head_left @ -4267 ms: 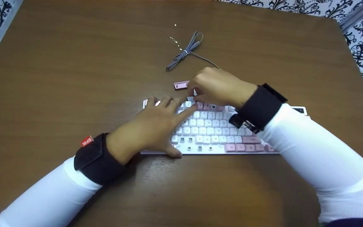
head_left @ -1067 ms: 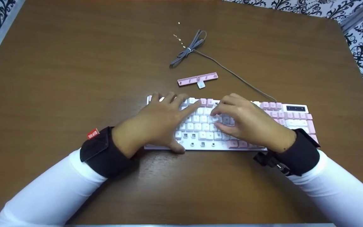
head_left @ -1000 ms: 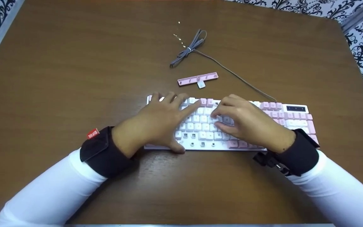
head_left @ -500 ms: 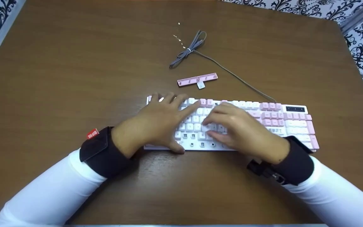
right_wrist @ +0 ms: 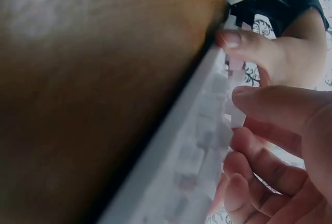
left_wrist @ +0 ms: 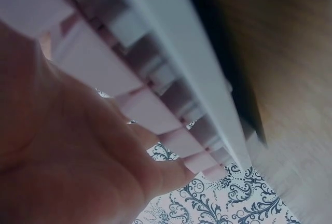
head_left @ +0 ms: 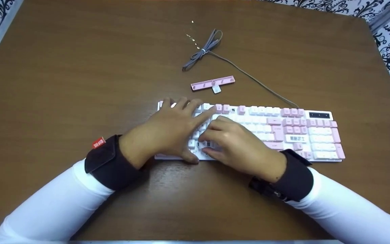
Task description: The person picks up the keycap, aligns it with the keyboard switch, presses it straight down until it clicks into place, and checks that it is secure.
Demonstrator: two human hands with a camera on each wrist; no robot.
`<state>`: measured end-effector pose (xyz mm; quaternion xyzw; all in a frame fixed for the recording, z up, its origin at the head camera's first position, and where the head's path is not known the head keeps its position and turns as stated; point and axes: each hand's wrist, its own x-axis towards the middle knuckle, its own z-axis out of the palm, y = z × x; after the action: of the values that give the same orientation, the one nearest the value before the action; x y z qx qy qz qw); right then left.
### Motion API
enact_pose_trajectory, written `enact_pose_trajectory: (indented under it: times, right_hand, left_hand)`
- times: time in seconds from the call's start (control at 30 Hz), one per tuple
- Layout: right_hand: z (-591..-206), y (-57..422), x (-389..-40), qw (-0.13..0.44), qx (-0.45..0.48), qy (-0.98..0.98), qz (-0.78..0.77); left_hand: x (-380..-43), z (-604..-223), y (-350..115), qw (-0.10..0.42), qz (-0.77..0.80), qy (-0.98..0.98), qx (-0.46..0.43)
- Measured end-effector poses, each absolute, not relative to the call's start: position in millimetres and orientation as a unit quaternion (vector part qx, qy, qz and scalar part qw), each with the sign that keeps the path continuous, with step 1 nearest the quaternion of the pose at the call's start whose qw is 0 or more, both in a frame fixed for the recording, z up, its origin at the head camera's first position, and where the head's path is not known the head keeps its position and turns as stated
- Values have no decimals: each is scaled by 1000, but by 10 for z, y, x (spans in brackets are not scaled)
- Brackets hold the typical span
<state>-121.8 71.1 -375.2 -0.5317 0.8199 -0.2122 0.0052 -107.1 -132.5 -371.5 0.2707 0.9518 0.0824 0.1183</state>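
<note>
A white and pink keyboard (head_left: 259,119) lies on the table, with a few bare switches (head_left: 209,144) showing in its lower rows. My left hand (head_left: 168,130) rests spread over its left end, the thumb along the front edge. In the left wrist view, pink keycaps (left_wrist: 93,60) run right beside the palm. My right hand (head_left: 232,144) is low over the front rows, close to the left thumb. Between its thumb and fingers it pinches a white keycap (right_wrist: 236,115), seen in the right wrist view; the hand hides it in the head view.
Behind the keyboard lie an upturned long pink keycap (head_left: 213,83) and a loose white keycap (head_left: 216,89) against it. A grey cable (head_left: 203,51), tied in a bundle, runs to the keyboard's back edge. Small gold bits (head_left: 193,40) lie beside the bundle.
From the loose keycaps behind the keyboard, my right hand has come over the keys, then moved left and toward the front edge. One white keycap there is gone. The left hand stays put.
</note>
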Motion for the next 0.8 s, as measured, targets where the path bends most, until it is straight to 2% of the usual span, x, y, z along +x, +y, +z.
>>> enact_pose_trajectory:
  times: [0.8]
  right_hand:
    - [-3799,648,-1188,4,-519,820,-242]
  left_hand:
    - [-1061,-3690,-1336,119,79,952,271]
